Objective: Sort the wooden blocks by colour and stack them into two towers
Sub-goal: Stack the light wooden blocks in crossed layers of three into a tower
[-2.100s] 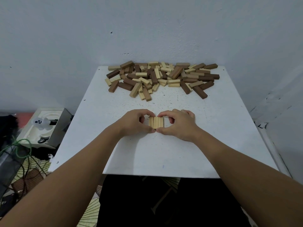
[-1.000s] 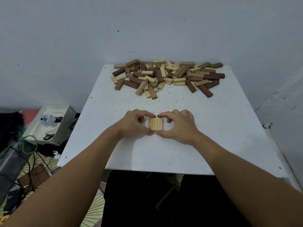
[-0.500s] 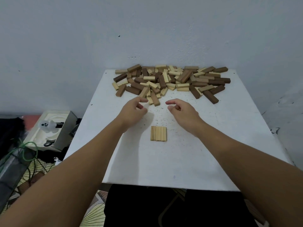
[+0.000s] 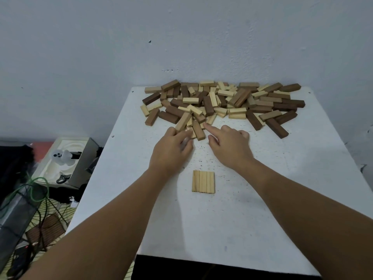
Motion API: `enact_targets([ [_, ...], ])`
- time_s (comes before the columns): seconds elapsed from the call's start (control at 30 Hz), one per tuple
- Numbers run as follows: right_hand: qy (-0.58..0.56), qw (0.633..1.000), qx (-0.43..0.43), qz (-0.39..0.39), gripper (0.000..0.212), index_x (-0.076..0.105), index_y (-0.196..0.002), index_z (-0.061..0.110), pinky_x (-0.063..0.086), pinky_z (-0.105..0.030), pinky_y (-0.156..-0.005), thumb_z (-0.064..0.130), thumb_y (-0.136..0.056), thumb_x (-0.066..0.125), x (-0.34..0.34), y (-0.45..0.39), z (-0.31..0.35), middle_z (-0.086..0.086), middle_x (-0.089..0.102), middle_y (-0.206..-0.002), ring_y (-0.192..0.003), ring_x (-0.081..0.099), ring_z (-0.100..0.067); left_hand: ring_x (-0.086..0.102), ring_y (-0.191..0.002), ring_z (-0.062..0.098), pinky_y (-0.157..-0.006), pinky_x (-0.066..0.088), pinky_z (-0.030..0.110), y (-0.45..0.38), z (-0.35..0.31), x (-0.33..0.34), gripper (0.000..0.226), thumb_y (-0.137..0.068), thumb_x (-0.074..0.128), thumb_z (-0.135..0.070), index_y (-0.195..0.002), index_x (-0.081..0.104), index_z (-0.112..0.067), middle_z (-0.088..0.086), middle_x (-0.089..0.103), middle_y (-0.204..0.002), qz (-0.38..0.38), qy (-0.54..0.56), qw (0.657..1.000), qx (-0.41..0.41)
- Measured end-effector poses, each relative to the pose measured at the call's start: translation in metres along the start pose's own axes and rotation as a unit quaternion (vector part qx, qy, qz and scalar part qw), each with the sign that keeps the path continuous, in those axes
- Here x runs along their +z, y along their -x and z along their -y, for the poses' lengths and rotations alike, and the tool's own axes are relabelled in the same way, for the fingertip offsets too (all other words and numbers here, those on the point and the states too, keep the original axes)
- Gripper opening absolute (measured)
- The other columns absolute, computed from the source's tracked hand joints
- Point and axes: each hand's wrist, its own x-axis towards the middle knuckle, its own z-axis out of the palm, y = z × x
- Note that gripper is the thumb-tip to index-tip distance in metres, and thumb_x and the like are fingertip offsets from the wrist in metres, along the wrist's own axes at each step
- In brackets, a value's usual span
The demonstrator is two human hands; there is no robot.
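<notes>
A mixed pile of light and dark wooden blocks (image 4: 222, 102) lies along the far edge of the white table (image 4: 272, 199). Three light blocks (image 4: 203, 181) lie flat side by side in the middle of the table, touched by neither hand. My left hand (image 4: 171, 148) is at the pile's near edge, its fingertips against the near end of a tilted light block (image 4: 183, 122). My right hand (image 4: 230, 146) is beside it, index finger stretched out to the loose blocks at the pile's front. Neither hand has lifted anything.
A plain wall stands right behind the pile. On the floor left of the table sit a white box with a small white figure (image 4: 62, 156), green cables (image 4: 38, 188) and dark clutter. The table's near edge (image 4: 222, 263) is below my forearms.
Both hands let go of the three light blocks and moved forward to the pile's near edge. The three blocks stay where they were set.
</notes>
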Motion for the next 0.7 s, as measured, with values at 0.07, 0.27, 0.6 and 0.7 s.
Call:
enact_targets([
  [0.07,-0.019,1.000,-0.003,-0.014,0.036,0.052,-0.138,0.045,0.030,-0.044,-0.102,0.038,-0.106,0.040,0.001,0.003,-0.002,0.012,0.051,-0.087,-0.088,0.055,-0.013,0.060,-0.085,0.014,-0.074,0.057,0.039,0.001,0.000,0.000,0.023,-0.100,0.060,-0.036,-0.119,0.069,-0.026,-0.007,0.054,-0.102,-0.001,-0.005,1.000,0.007],
  [0.27,-0.040,0.998,-0.007,-0.048,0.035,0.053,-0.135,0.038,0.037,-0.043,-0.101,0.035,-0.100,0.050,0.003,0.008,-0.004,0.015,0.051,-0.086,-0.086,0.055,-0.012,0.057,-0.090,0.009,-0.076,0.052,0.029,0.002,-0.003,-0.001,0.043,-0.089,0.067,-0.043,-0.129,0.063,-0.028,-0.010,0.050,-0.104,-0.011,0.020,1.000,-0.013],
  [0.6,-0.143,0.985,-0.055,-0.083,0.007,0.069,-0.092,0.032,0.040,-0.041,-0.102,0.031,-0.090,0.062,0.004,0.011,-0.008,0.017,0.058,-0.082,-0.079,0.052,-0.005,0.052,-0.085,0.010,-0.073,0.044,0.022,0.006,-0.003,0.001,0.043,-0.078,0.073,-0.044,-0.115,0.076,-0.023,-0.008,0.046,-0.097,-0.020,0.046,0.998,0.043],
  [0.7,-0.137,0.985,-0.081,-0.072,0.007,0.069,-0.096,0.035,0.038,-0.040,-0.104,0.038,-0.092,0.064,0.005,0.011,-0.008,0.020,0.064,-0.087,-0.083,0.052,-0.004,0.055,-0.092,0.010,-0.076,0.048,0.024,0.005,-0.001,0.002,0.045,-0.080,0.080,-0.053,-0.114,0.072,-0.025,-0.007,0.051,-0.104,-0.018,0.042,0.998,0.052],
])
